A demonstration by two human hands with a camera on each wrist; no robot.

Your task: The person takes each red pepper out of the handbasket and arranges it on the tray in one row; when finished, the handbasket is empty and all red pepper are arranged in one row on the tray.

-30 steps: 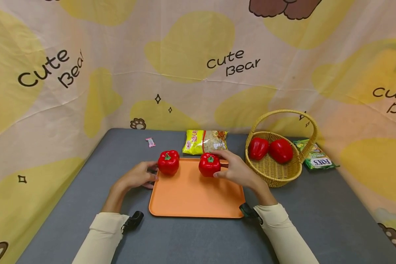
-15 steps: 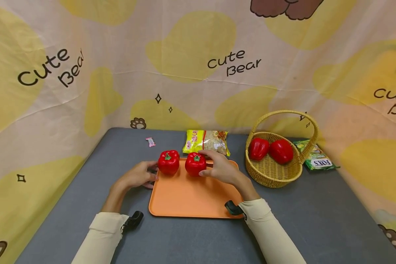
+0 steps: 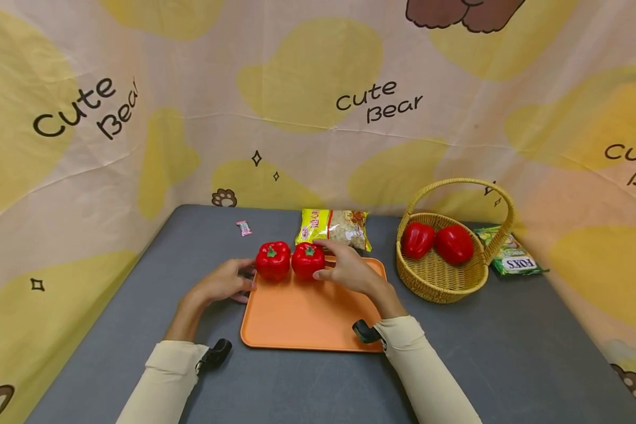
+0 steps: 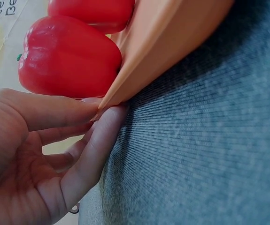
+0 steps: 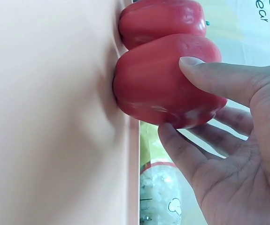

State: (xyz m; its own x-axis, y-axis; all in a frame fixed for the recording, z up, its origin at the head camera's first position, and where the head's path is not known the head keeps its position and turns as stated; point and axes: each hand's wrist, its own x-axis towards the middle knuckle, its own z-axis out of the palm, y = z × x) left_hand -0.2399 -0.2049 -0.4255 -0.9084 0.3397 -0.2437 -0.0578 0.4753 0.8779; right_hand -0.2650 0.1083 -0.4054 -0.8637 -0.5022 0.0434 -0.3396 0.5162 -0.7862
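Note:
Two red bell peppers with green stems stand side by side near the far left of an orange tray (image 3: 312, 321). My right hand (image 3: 350, 271) grips the right-hand bell pepper (image 3: 308, 261), thumb on its near side and fingers on its far side. In the right wrist view this bell pepper (image 5: 163, 79) sits right at the tray surface. The left-hand bell pepper (image 3: 272, 261) is close beside it. At the tray's left edge, my left hand (image 3: 222, 281) pinches the rim between thumb and fingers, as the left wrist view shows with the hand (image 4: 45, 145) below the peppers.
A yellow wicker basket (image 3: 437, 288) with a tall handle stands right of the tray, holding two more red bell peppers (image 3: 454, 244). Behind it lies a green FOX'S bag (image 3: 514, 259). A yellow and clear food packet (image 3: 336, 227) lies behind the tray, a small pink wrapped candy (image 3: 244, 228) farther left.
My right hand has moved left with its bell pepper, bringing it from mid-tray to beside the other one. The left hand stays at the tray's left edge.

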